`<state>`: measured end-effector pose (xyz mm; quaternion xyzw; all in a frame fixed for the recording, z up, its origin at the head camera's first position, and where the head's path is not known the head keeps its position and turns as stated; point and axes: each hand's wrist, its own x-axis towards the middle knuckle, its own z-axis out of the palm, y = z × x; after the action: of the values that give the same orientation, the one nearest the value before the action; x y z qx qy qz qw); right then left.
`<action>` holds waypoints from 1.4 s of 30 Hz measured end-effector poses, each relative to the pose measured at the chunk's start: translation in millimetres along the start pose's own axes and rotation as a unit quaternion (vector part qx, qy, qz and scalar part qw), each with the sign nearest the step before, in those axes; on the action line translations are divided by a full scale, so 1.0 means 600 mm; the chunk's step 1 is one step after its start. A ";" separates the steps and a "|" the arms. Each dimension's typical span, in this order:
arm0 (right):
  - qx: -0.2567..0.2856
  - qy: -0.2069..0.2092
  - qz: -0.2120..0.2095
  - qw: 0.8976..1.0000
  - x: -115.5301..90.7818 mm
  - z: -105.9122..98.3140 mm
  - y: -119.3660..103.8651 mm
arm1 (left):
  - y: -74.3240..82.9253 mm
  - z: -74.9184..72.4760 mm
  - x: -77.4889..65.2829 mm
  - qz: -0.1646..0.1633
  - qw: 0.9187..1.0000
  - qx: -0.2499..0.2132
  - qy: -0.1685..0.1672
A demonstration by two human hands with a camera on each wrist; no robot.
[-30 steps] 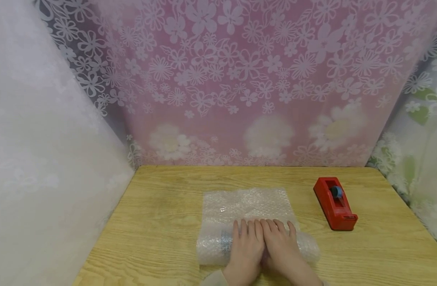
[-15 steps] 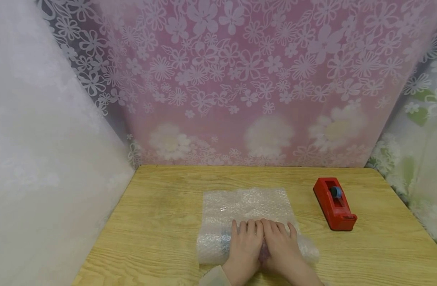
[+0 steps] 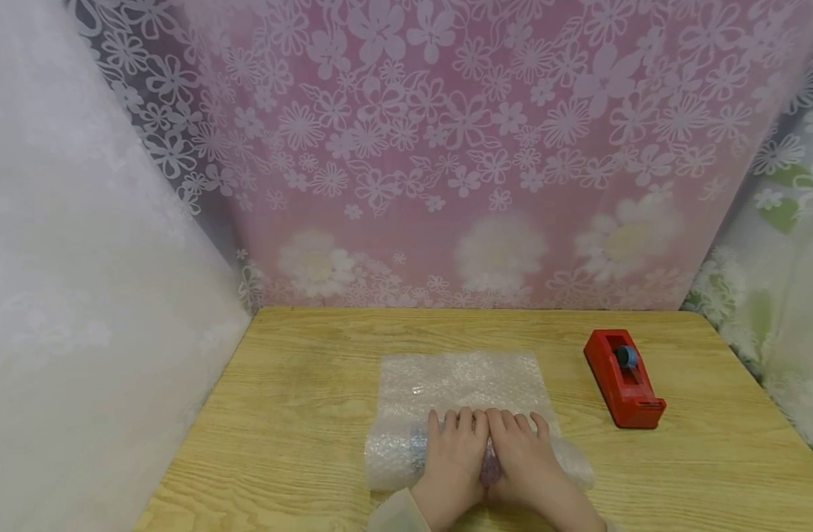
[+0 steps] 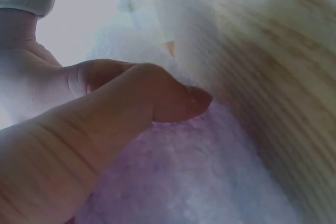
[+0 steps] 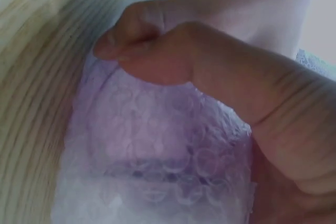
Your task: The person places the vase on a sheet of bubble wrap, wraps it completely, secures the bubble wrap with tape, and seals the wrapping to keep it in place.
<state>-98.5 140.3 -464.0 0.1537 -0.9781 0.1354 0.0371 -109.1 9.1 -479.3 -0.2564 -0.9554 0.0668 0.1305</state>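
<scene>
A sheet of bubble wrap lies flat on the wooden table, its near end rolled into a thick cylinder. Something purple and bluish shows through the rolled bubble wrap; its kind is hidden by the layers. My left hand grips the roll left of its middle, fingers over the top. Right beside it my right hand grips the same roll, index fingers nearly touching. Both wrist views show the thumbs on the roll's near side; the left thumb presses into the purple-tinted plastic.
A red tape dispenser with a small blue roll of tape stands at the right of the wooden table. Flower-patterned curtains hang behind the table and on both sides.
The hands have stayed on the roll with only slight shifts. A little more purple shows between them now. The bubble wrap and the tape dispenser have hardly moved.
</scene>
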 end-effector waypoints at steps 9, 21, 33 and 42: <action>0.040 -0.056 0.002 0.998 0.002 -0.012 0.011 | -0.003 -0.012 0.007 0.014 0.999 -0.022 -0.040; 0.083 -0.121 -0.023 0.989 -0.006 -0.023 0.013 | -0.005 -0.029 -0.006 0.032 0.993 -0.064 -0.091; 0.090 -0.141 -0.041 0.985 -0.006 -0.025 0.014 | -0.008 -0.033 -0.009 0.034 0.987 -0.087 -0.131; 0.100 -0.164 -0.061 0.979 0.008 -0.030 0.019 | -0.010 -0.029 -0.004 0.011 0.986 -0.100 -0.136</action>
<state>-106.1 154.5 -449.4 0.2356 -0.9412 0.2033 -0.1314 -105.2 3.9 -461.6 -0.2670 -0.9633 0.0062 -0.0279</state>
